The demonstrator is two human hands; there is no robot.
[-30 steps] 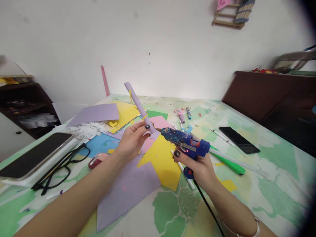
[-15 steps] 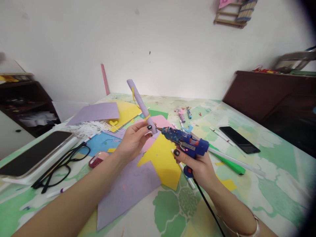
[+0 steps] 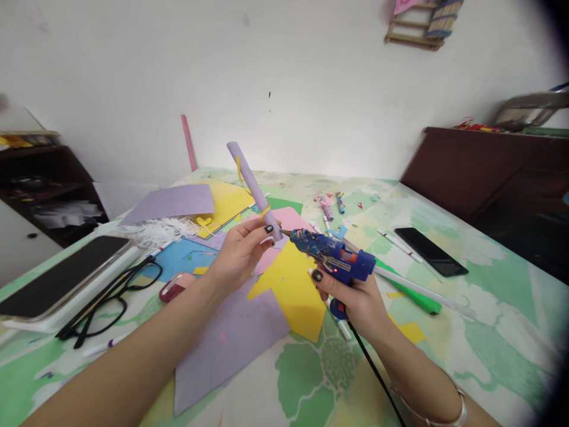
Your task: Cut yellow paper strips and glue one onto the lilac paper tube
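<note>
A rolled purple paper tube (image 3: 251,184) with thin yellow strips on it stands tilted in my left hand (image 3: 242,252), pinched near its lower end. My right hand (image 3: 355,296) is wrapped round the handle of a blue hot glue gun (image 3: 338,258), whose nozzle points left and meets the lower end of the tube. A clear glue stick (image 3: 422,290) sticks out of the gun's back. Beneath the hands lie a yellow sheet (image 3: 296,290) and a purple sheet (image 3: 231,344).
Black glasses (image 3: 111,302) and a large dark tablet (image 3: 62,276) lie at the left, near white string (image 3: 155,230). A phone (image 3: 431,252) rests at the right. Small purple and blue rolls (image 3: 326,207) lie farther back, before the wall.
Both hands keep nearly the same place; the tube's top and the glue gun have shifted very slightly left.
</note>
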